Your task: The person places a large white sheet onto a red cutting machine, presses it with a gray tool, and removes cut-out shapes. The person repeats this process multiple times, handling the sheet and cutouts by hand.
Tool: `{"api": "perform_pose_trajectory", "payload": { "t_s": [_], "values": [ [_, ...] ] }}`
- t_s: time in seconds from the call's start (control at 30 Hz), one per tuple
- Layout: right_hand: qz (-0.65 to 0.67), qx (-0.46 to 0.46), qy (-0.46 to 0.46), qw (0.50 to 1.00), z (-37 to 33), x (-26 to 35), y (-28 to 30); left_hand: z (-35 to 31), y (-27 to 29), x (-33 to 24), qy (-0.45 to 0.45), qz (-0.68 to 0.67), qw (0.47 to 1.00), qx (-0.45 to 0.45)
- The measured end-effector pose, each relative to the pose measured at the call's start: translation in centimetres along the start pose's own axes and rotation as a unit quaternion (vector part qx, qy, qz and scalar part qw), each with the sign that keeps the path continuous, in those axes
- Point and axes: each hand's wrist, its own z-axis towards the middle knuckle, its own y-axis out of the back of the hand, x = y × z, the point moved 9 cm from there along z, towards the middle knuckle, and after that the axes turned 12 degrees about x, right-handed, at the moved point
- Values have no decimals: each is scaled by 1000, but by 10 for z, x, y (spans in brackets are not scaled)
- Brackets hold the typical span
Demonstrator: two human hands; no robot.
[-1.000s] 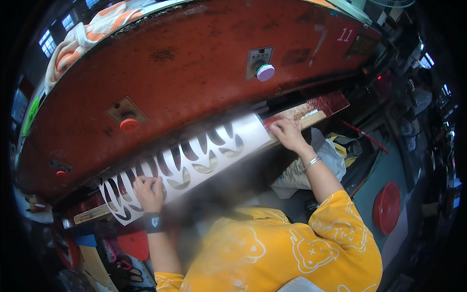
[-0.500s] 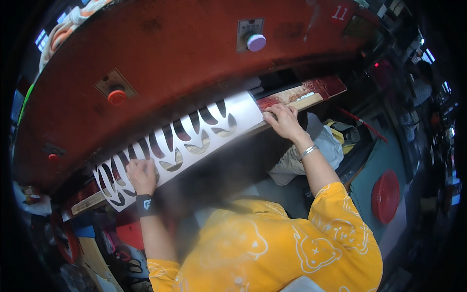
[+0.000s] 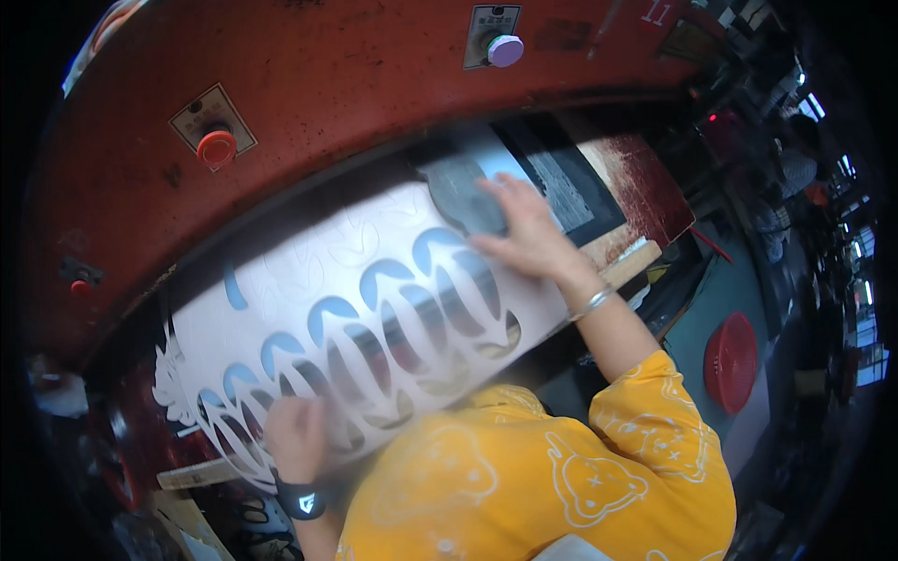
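A white sheet (image 3: 309, 252) with rows of curved cutouts spreads over the machine bed and hangs past its front edge toward me. My left hand (image 3: 297, 432) is closed on the sheet's front left part, its fingertips hidden. At the right side, my right hand (image 3: 526, 229) has its fingers spread, slightly blurred. Under or beside those fingertips lies a flat grey piece (image 3: 458, 194) with a rounded edge; whether they press on it I cannot tell. Through the rear cutouts light blue shows, and uncut-looking curved outlines mark the sheet's far part.
Overhead runs the red machine beam (image 3: 355, 75) with a red button (image 3: 216, 148) and a pale purple button (image 3: 505, 50). A dark framed board (image 3: 571, 187) lies right of the sheet, beside a worn red bed surface (image 3: 641, 182). A red basket (image 3: 730, 363) stands at right.
The sheet has been drawn out toward me, showing much more of it and the grey piece. My right hand left the wooden front edge and reached inward; my left hand came nearer with the sheet.
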Motion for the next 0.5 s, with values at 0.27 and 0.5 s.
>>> {"api": "perform_pose_trajectory", "payload": {
  "t_s": [0.27,0.5],
  "values": [
    [438,8,-49,897,25,-56,0,88,16,-40,-144,-55,984,93],
    [181,-148,-236,943,-55,-174,38,58,43,36,-82,-35,996,-1]
  ]
}}
